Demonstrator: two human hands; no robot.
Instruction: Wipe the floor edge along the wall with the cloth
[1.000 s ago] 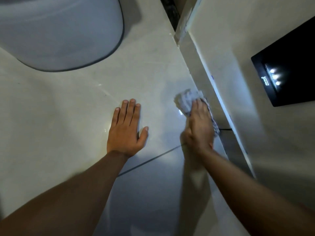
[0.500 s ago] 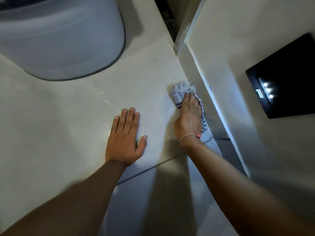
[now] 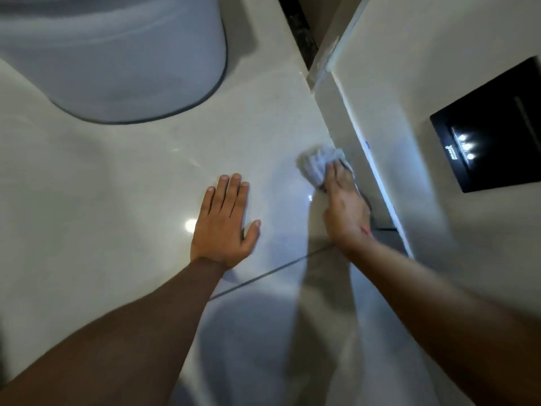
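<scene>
A crumpled white cloth [image 3: 317, 165] lies on the pale tiled floor right at the foot of the skirting board [image 3: 355, 148] along the right wall. My right hand [image 3: 344, 209] presses down on the cloth, fingers over its near part; most of the cloth sticks out beyond the fingertips. My left hand [image 3: 224, 224] rests flat on the floor to the left, fingers spread, holding nothing. The cloth is slightly blurred.
A large white rounded container [image 3: 117, 57] stands on the floor at the upper left. A black device with three small lights [image 3: 491, 145] hangs on the right wall. A dark gap [image 3: 298, 27] opens past the wall corner. A dark grout line [image 3: 278, 269] crosses the floor.
My right hand has kept sliding the cloth along the skirting, away from me towards the wall corner. My left hand stays planted on the floor.
</scene>
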